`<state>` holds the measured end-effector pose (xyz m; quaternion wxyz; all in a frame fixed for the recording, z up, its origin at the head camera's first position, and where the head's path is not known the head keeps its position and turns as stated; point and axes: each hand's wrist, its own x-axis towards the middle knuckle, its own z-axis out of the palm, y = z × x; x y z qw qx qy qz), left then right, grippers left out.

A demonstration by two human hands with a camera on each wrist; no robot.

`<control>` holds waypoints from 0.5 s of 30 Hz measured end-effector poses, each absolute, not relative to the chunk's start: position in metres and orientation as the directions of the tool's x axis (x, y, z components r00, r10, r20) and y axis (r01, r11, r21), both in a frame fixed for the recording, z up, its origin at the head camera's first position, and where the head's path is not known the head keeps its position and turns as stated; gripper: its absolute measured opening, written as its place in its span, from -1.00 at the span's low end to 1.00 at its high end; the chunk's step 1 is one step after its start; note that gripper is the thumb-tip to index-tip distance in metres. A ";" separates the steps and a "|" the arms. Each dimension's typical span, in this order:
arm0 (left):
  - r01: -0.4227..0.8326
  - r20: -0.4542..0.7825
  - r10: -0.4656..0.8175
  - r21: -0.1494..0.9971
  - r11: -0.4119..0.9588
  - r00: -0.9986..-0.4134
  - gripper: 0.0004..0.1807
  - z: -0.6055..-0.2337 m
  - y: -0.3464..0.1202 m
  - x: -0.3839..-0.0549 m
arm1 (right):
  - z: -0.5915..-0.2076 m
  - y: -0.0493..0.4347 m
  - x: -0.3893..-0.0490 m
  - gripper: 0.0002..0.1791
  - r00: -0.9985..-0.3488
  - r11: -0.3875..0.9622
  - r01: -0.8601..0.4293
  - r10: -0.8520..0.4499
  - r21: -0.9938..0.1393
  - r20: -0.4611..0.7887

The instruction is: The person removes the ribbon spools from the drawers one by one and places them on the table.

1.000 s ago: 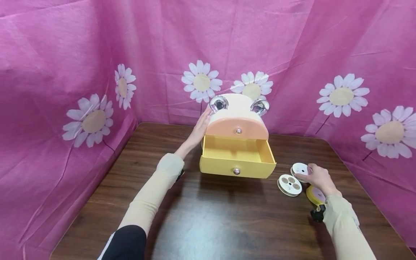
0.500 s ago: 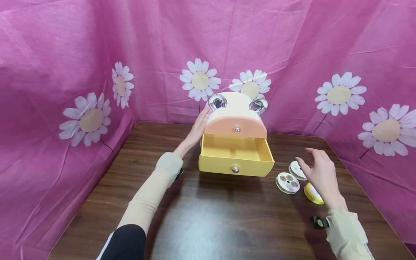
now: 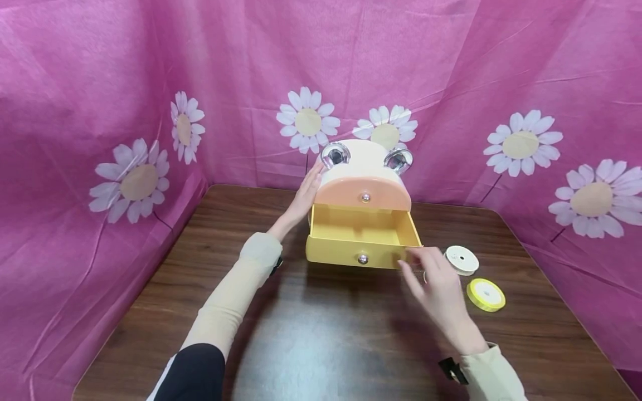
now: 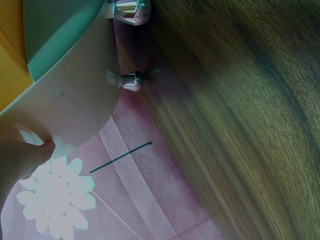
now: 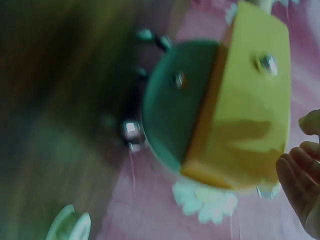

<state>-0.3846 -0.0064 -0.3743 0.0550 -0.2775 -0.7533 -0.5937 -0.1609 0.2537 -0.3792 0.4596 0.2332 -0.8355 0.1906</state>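
Note:
A small chest of drawers with a white shell (image 3: 362, 159) and shiny eye-like rounds on top stands towards the back of the table. Its yellow drawer (image 3: 333, 250) is pulled out below a peach drawer (image 3: 346, 192). A green drawer (image 5: 182, 107) beneath shows in the right wrist view. My left hand (image 3: 302, 199) rests along the shell's left side with fingers extended. My right hand (image 3: 440, 295), fingers loosely bent and holding nothing, is at the yellow drawer's right front corner. It mostly hides one white spool (image 3: 425, 277).
Right of my right hand lie another white spool (image 3: 462, 260) and a yellow ribbon spool (image 3: 486, 295) on the brown wooden table (image 3: 321, 334). A pink curtain (image 3: 241, 72) with daisies surrounds the table's back and sides. Ball feet (image 4: 131, 81) support the chest.
My right hand has left the white spool it was touching, lifted, and moved left to the yellow drawer's corner. My left hand has stayed on the chest.

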 end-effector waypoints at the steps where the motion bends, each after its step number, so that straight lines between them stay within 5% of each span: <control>1: 0.483 0.413 0.353 0.864 0.139 -0.840 -0.41 -0.374 -0.006 -0.385 | -0.382 0.248 -0.161 -0.59 -0.469 0.813 -0.574 -0.230 -0.096 0.853; 15: 0.483 0.413 0.363 0.867 0.124 -0.835 -0.43 -0.375 -0.007 -0.386 | -0.407 0.207 -0.176 -0.65 -0.464 0.777 -0.628 -0.330 -0.043 0.822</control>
